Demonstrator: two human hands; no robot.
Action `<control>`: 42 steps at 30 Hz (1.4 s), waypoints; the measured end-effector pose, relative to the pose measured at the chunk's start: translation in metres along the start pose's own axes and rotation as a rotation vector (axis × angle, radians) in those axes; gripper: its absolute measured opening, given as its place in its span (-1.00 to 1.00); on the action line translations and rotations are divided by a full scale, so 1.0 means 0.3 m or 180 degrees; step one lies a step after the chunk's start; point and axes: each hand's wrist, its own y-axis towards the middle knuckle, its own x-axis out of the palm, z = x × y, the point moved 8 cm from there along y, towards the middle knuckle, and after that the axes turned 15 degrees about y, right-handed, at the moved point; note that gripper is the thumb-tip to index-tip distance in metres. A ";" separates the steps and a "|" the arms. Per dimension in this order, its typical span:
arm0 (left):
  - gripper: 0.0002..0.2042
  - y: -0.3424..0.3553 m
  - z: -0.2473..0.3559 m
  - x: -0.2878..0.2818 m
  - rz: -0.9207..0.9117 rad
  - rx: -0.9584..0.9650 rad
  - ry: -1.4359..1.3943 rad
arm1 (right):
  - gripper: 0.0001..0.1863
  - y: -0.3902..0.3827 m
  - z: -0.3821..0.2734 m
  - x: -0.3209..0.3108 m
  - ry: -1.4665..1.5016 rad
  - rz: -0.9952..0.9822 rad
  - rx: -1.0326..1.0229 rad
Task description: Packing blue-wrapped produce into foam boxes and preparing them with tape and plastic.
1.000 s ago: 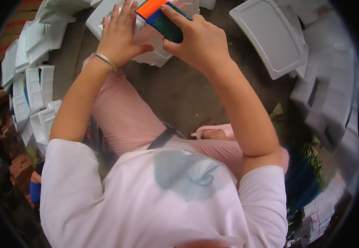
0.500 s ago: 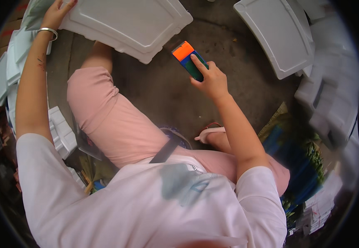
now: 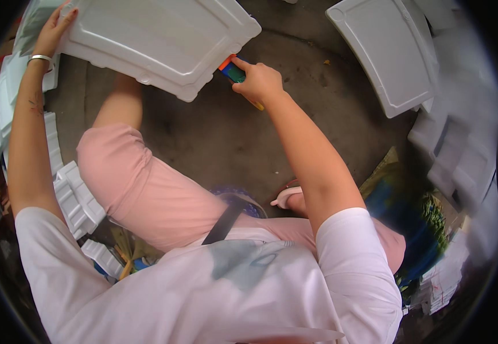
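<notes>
A large white foam box (image 3: 157,40) with a raised rim along its panel is at the upper left, tilted beyond my left knee. My left hand (image 3: 54,34) is closed on its left edge, with the thumb and a finger showing on the upper side. In my right hand (image 3: 260,83) is a small block-shaped hand tool (image 3: 236,73), orange at the tip with a blue and green body. Its orange end meets the box's near right edge, partly hidden there. A yellow bit shows below my palm. The tool's exact kind does not show.
Another white foam box (image 3: 384,54) stands at the upper right, beside more blurred white boxes (image 3: 461,143). Smaller white foam pieces (image 3: 77,198) are stacked by my left knee. Grey concrete floor (image 3: 203,137) lies between. Leafy green stuff (image 3: 432,223) is at my right.
My right hand has moved left and slightly up, bringing the tool's orange end from open air to the box edge. The box and my left hand have shifted a little left and nearer.
</notes>
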 end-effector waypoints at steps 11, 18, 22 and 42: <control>-0.43 0.043 -0.010 0.061 -0.0172 -0.0085 -0.0168 | -0.27 -0.044 0.039 0.021 0.0168 -0.0105 0.0226; -0.45 0.039 -0.091 -0.017 -0.0062 -0.0402 -0.0196 | -0.31 0.046 0.035 -0.006 0.0422 -0.0221 -0.0508; -0.48 0.062 -0.165 -0.035 -0.0119 -0.0124 -0.0240 | -0.30 0.073 0.036 0.002 0.0434 -0.0528 -0.0353; -0.50 -0.294 0.356 -0.027 0.0451 0.0394 0.1249 | -0.25 -0.140 0.223 -0.230 0.0405 -0.1481 0.0630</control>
